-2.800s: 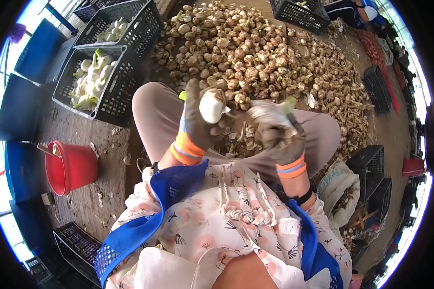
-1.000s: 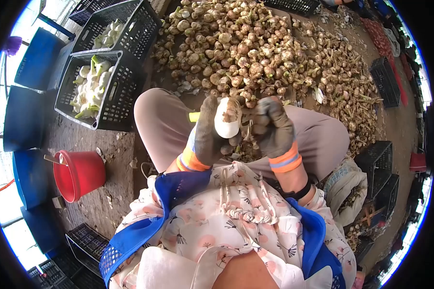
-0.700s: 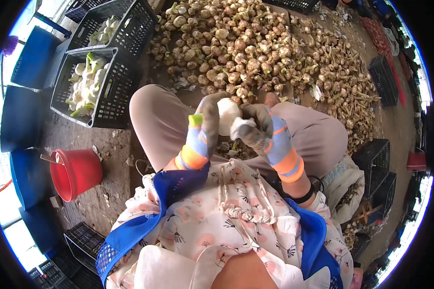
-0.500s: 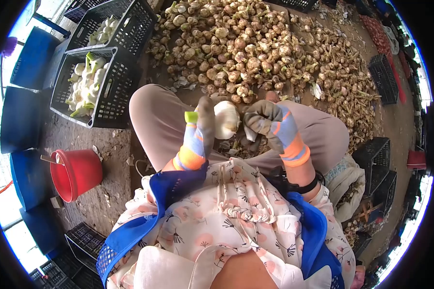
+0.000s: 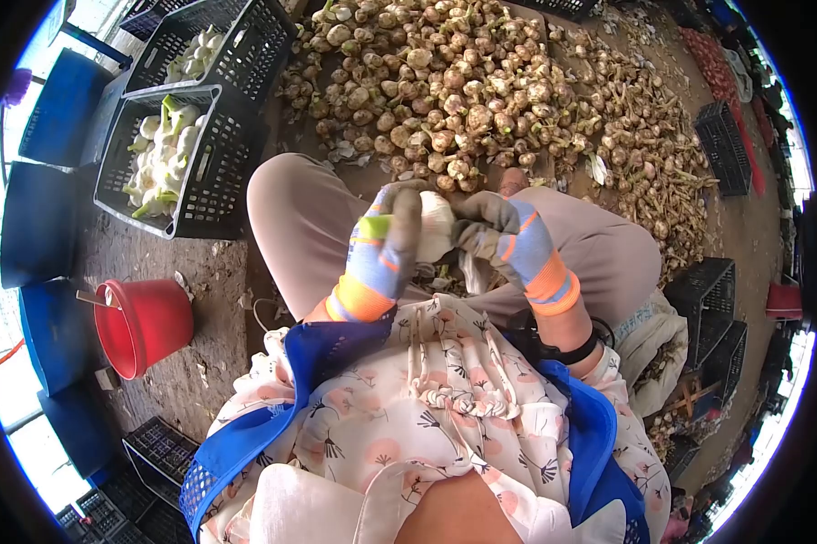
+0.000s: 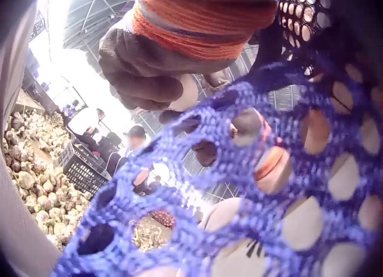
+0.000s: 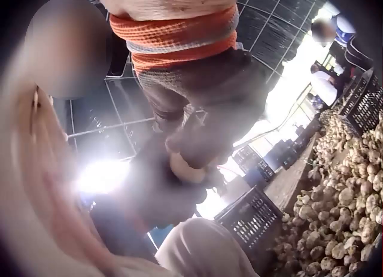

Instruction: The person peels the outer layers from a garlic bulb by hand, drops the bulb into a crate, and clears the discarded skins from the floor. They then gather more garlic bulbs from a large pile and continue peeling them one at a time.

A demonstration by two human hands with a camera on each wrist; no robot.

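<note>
In the head view the gloved left hand (image 5: 389, 240) grips a white garlic bulb (image 5: 437, 227) between the knees, its green cut stem (image 5: 374, 227) poking out beside the thumb. The gloved right hand (image 5: 510, 238) touches the bulb's right side with curled fingers, pinching a loose whitish skin (image 5: 473, 272) that hangs below them. In the left wrist view blue mesh cloth (image 6: 239, 139) covers much of the picture, with the left hand (image 6: 155, 67) curled above it. The right hand (image 7: 197, 109) is blurred in the right wrist view, fingers bent at the bulb.
A heap of unpeeled garlic (image 5: 454, 82) spreads ahead of the knees. At the left stand a black crate (image 5: 211, 172) of white bulbs, another crate behind it and a red bucket (image 5: 155, 326). A pale sack (image 5: 653, 354) and black crates (image 5: 703, 295) lie at the right.
The bulb's dirty outer skin has given way to a clean white surface. Since half a second ago, the right hand has moved left onto the bulb, and the left hand has tilted, turning the stem rightward.
</note>
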